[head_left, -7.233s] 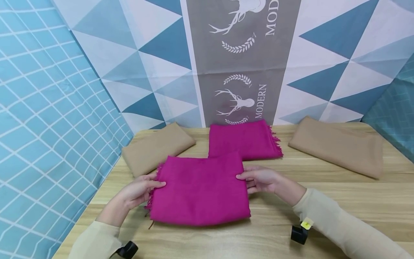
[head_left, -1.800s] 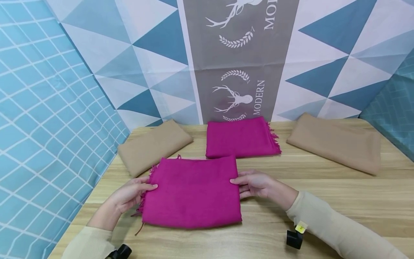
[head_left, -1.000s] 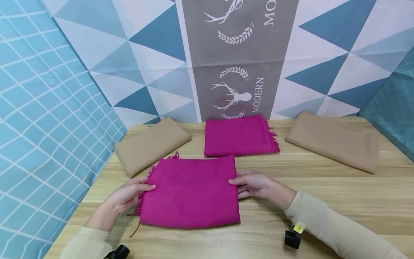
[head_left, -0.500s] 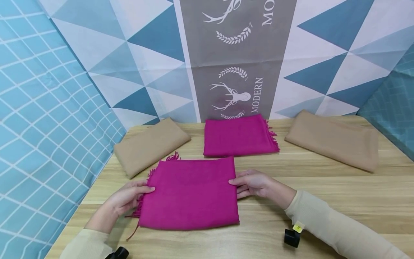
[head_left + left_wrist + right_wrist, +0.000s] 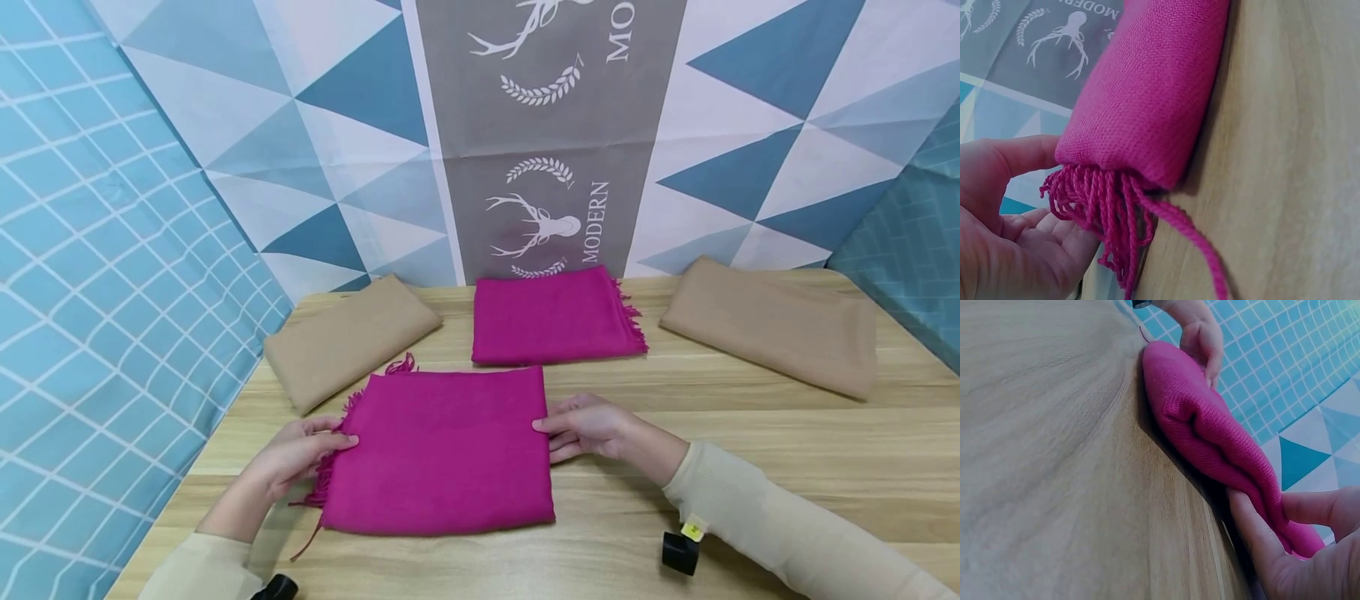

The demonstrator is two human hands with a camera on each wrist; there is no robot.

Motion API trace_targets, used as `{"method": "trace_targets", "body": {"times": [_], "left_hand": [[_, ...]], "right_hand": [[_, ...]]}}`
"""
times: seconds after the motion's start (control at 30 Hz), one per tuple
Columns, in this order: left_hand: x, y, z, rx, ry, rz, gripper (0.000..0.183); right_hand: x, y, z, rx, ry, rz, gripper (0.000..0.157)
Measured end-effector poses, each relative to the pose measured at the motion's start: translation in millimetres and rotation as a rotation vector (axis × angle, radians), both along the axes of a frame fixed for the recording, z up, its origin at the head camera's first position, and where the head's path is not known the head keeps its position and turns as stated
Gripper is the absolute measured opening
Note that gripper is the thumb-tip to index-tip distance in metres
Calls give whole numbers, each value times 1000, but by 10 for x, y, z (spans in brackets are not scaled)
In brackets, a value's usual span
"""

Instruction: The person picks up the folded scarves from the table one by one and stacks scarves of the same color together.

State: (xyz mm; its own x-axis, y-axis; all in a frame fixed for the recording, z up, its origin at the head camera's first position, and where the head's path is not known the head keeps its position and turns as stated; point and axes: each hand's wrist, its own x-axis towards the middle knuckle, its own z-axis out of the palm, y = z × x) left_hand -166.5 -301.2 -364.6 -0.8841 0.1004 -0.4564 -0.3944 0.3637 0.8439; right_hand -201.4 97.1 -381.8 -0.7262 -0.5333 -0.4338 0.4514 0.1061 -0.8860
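A folded magenta scarf (image 5: 442,454) with a fringe on its left side lies low over the front of the wooden table. My left hand (image 5: 296,458) holds its fringed left edge, thumb on top and fingers beneath. Twisted tassels (image 5: 1100,206) hang beside those fingers in the left wrist view. On the opposite side my right hand (image 5: 588,427) pinches the folded edge between thumb and fingers. The stacked layers of that edge show in the right wrist view, where the scarf's underside sits close to the tabletop. Fingers under the cloth are partly hidden in the head view.
Behind it lies a second folded magenta scarf (image 5: 555,317), its fringe facing right. Folded tan cloths rest on the table (image 5: 750,500) at the back left (image 5: 352,342) and back right (image 5: 772,329). A patterned curtain (image 5: 555,125) stands along the table's far edge.
Compared with the earliest frame, the held scarf sits lower and nearer me, and no longer overlaps the rear scarf. More tassels show at its upper left corner. Over the last second it hardly moves.
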Motion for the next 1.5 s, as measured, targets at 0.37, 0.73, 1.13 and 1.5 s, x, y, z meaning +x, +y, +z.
{"method": "trace_targets", "body": {"times": [0.37, 0.73, 1.13, 1.5], "left_hand": [[9, 12, -8, -1, 9, 4, 46], [33, -4, 27, -18, 0, 7, 51], [59, -4, 48, -173, 65, 74, 41], [90, 58, 72, -379, 183, 53, 38]], "right_hand": [[27, -5, 10, 8, -2, -11, 4], [5, 8, 14, 16, -17, -15, 6], [-23, 78, 51, 61, 28, -28, 39], [-56, 190, 94, 88, 52, -3, 38]]}}
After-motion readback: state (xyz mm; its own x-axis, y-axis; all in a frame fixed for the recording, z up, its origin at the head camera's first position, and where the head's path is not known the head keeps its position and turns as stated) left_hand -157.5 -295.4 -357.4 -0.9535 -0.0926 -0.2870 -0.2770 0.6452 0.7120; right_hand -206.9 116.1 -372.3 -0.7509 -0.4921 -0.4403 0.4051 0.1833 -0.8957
